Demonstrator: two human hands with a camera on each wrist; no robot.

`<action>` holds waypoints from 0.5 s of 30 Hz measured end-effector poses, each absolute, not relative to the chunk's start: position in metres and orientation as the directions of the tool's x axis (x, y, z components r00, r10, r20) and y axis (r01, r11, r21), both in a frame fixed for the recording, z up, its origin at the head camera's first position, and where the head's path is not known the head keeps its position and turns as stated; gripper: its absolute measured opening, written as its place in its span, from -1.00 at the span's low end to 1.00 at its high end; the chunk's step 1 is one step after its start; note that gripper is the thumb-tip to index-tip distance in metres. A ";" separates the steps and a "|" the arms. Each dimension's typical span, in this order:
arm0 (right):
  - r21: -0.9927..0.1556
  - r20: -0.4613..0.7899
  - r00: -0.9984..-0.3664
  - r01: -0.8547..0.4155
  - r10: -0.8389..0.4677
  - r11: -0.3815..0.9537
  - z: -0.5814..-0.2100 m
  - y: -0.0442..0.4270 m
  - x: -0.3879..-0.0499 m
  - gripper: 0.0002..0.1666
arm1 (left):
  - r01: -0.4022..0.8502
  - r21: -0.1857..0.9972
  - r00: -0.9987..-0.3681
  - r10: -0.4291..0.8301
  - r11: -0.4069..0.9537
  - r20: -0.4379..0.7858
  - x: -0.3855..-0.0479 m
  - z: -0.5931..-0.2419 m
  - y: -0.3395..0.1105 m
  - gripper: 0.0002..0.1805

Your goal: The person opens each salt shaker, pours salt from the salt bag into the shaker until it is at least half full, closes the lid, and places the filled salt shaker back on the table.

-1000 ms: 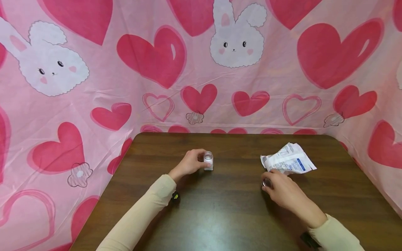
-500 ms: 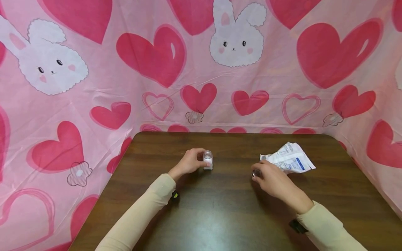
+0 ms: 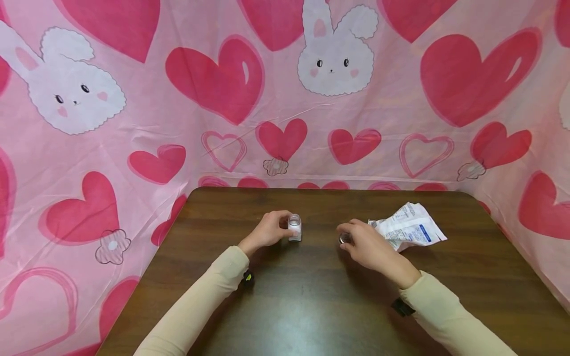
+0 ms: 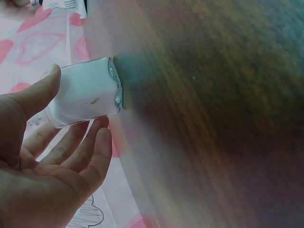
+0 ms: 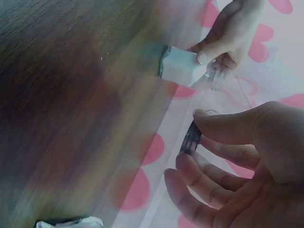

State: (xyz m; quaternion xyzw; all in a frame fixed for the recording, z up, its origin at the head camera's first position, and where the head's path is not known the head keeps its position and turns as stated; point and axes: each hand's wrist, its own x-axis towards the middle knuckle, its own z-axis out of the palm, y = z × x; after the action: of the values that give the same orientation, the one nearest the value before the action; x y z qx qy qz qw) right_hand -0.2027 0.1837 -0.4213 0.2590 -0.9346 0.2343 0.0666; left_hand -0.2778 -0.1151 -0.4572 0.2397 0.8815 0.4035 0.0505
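A small square glass jar [image 3: 294, 232] stands on the table left of the middle, its top uncovered. White contents fill most of the jar [image 4: 85, 92] in the left wrist view. My left hand [image 3: 268, 230] pinches it between thumb and fingers from the left side. To the right of the jar and apart from it, my right hand [image 3: 374, 249] pinches a small round dark cap [image 3: 344, 238] by its edge. In the right wrist view the cap [image 5: 191, 138] sits between thumb and fingertips, with ridges or threads faintly visible.
A crumpled white packet [image 3: 411, 228] with blue print lies behind and to the right of my right hand. The brown wooden table [image 3: 294, 301] ends at a pink cloth [image 3: 276, 109] with hearts and rabbits, which hangs at the back and sides.
My right hand has moved left and slightly away from me with the cap, closer to the jar. The left hand and the jar have stayed in place.
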 end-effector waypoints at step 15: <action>-0.383 0.241 -0.833 -0.552 -0.497 0.740 -0.420 0.152 -0.225 -0.64 | 0.363 0.747 -0.888 0.451 0.557 0.095 -0.277 -0.456 -0.114 -0.60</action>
State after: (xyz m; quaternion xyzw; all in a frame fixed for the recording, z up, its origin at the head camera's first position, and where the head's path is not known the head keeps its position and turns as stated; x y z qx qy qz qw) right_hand -0.2248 0.1519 -0.4201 0.2820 -0.9308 0.2244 0.0614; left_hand -0.2774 -0.1139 -0.4564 0.2310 0.8806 0.4102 0.0536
